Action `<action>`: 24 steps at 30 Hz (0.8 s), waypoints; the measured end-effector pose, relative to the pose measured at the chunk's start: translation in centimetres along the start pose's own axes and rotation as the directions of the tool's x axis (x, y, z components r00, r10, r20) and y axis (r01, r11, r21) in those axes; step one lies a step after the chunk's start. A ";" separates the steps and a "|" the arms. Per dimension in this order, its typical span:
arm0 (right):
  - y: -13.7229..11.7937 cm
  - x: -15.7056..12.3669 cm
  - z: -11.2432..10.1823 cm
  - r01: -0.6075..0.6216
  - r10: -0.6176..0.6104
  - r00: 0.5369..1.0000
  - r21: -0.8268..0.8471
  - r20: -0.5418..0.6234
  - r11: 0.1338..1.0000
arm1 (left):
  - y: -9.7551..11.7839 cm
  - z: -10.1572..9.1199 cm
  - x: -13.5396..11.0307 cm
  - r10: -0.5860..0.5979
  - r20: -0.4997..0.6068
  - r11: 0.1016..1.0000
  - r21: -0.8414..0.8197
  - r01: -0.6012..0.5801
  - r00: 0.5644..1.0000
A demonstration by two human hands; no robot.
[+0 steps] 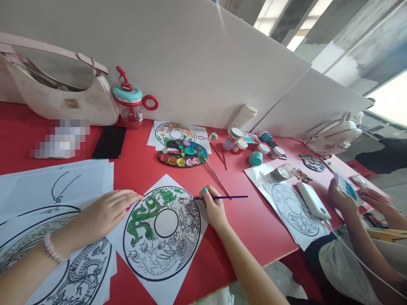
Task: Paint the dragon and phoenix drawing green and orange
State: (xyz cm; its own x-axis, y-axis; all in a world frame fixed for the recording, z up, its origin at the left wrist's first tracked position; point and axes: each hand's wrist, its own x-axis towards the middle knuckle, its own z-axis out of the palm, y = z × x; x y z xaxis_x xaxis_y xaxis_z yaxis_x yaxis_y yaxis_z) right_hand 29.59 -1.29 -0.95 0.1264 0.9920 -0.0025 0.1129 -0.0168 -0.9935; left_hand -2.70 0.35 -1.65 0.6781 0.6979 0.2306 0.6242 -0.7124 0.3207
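My right hand (215,208) pinches a thin paintbrush (235,197) with a dark blue handle, its tip touching a small round shape near the top of a ring-shaped line drawing (167,223). A dragon (140,218) on that sheet is painted green; the phoenix part is uncoloured. My left hand (110,208) lies flat, fingers stretched out, at the sheet's left corner. Above the sheet sits a paint palette (164,160) with several colours in its wells. Another brush (218,178) leans on the palette's right edge, its tip in green paint.
More printed sheets (92,173) lie at the left, near a black phone (110,142). A lidded cup (132,111) and a white handbag (60,99) stand behind. Several paint jars (255,158) are at right. A co-worker's hands (341,197) hold a card and brush beside a white power bank (313,200).
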 end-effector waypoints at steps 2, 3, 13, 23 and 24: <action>0.0 0.0 0.0 0.001 -0.001 1.000 0.001 0.000 1.000 | -0.1 0.1 -0.1 -0.006 0.004 1.000 -0.004 0.006 1.000; 0.0 0.0 0.0 0.002 -0.002 1.000 0.002 0.002 1.000 | -0.1 0.1 -0.1 -0.008 0.004 1.000 -0.007 0.008 1.000; 0.0 0.1 0.0 0.016 -0.016 1.000 -0.012 0.023 1.000 | 0.4 -0.4 0.2 -0.026 0.019 1.000 -0.009 0.026 0.999; 0.1 0.0 0.0 0.019 -0.017 0.999 -0.043 0.031 0.999 | 0.8 -0.7 0.4 -0.035 0.038 0.999 -0.016 0.036 0.999; 0.1 0.0 0.0 0.019 -0.018 1.000 -0.045 0.025 0.999 | 0.8 -0.8 0.4 -0.037 0.038 0.999 -0.016 0.038 0.999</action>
State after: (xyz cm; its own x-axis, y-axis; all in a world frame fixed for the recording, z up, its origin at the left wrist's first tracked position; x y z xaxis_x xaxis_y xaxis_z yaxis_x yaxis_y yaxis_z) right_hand 29.65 -1.28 -1.03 0.0998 0.9949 0.0126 0.1593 -0.0034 -0.9872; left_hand -2.21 0.14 -0.59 0.6685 0.7207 0.1834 0.6432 -0.6841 0.3440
